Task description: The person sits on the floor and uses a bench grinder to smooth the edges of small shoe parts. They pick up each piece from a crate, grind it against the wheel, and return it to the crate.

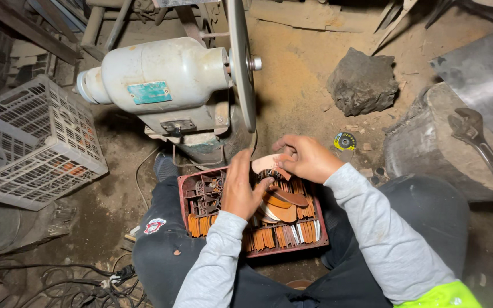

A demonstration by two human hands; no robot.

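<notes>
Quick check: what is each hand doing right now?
Left hand: curled, fingertips on brown oval pieces in the red crate.
Right hand: pinching a pale oval piece.

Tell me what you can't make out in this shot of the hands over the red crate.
- Head view: part of the red crate is covered by the left hand and right hand.
- The flat piece between the hands: its full shape is hidden by fingers.
- The wrench runs off the right edge.
- The grinding wheel is cut off at the top.

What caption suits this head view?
Both hands, left and right, hold a flat piece over a red crate beside a grinder.
</notes>
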